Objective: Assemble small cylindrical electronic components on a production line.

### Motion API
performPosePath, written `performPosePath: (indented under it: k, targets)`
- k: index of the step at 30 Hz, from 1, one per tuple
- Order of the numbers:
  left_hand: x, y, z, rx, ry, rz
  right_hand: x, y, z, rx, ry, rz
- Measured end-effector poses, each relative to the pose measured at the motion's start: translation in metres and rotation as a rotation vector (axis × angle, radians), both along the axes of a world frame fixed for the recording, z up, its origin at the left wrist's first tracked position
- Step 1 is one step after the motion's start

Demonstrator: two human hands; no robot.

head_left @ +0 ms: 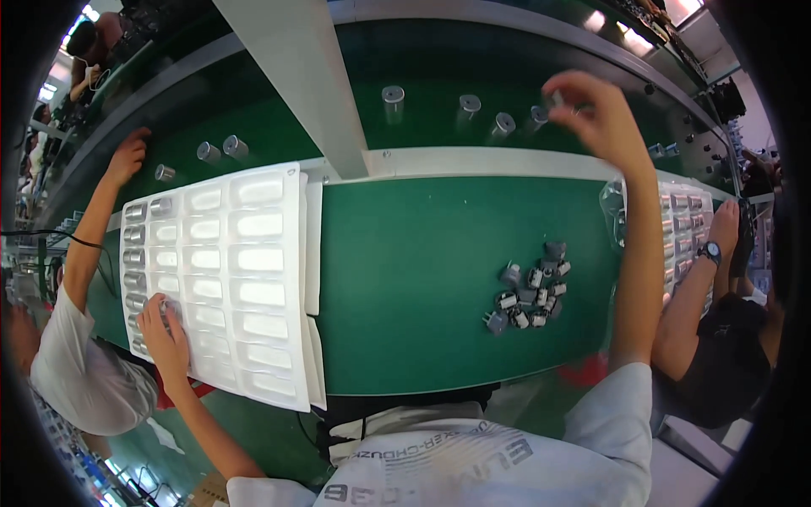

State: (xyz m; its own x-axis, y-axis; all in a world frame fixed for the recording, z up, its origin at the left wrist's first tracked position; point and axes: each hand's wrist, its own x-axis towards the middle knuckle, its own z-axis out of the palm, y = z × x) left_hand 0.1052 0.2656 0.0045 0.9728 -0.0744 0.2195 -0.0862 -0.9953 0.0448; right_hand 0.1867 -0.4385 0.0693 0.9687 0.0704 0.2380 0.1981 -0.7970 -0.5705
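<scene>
My left hand (166, 342) is over the left side of a white moulded tray (297, 253). Its fingers close around a silver metal cylinder (166, 306), mostly covered by them, at a tray pocket. More silver cylinders (133, 258) fill the tray's leftmost column. Out over the dark green belt (431, 59), my right hand (596, 118) has its thumb and fingers curled together. A small pale bit shows between them, too blurred to name. Just beside the fingertips stands a silver cylinder (537, 117), with others (503, 125) further left on the belt.
A heap of small grey and white parts, some with prongs (532, 296), lies on the green tabletop (405, 279). A pale post (296, 76) rises before the belt. Co-workers' arms are at left (97, 207) and right (701, 270), where another filled tray (686, 221) lies.
</scene>
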Motion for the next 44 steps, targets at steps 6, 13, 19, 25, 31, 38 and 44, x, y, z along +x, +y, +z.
performPosePath:
  k: [6, 13, 19, 25, 31, 38, 44]
  targets:
    - [0.002, 0.01, -0.017, 0.003, -0.08, 0.027, -0.115, 0.123, -0.034, -0.039, 0.013, 0.231]
    - [0.004, -0.004, -0.017, -0.066, -0.311, -0.055, -0.141, 0.134, -0.049, -0.079, -0.164, 0.175]
    - [0.015, -0.01, 0.0, -0.184, -0.248, -0.084, -0.18, 0.159, -0.051, 0.319, -0.227, -0.048]
    - [-0.001, -0.079, 0.037, -0.307, -0.393, -0.177, -0.196, 0.174, -0.064, 0.443, -0.143, -0.059]
    - [-0.074, -0.29, 0.028, -0.671, -0.057, -0.621, -0.2, 0.177, -0.076, 0.639, -0.131, -0.115]
    - [-0.085, -0.336, -0.028, -0.638, 0.008, -0.526, -0.203, 0.195, -0.061, 0.668, -0.025, -0.162]
    - [-0.087, -0.327, -0.026, -0.817, 0.177, -0.45, -0.204, 0.205, -0.07, 0.574, 0.048, -0.157]
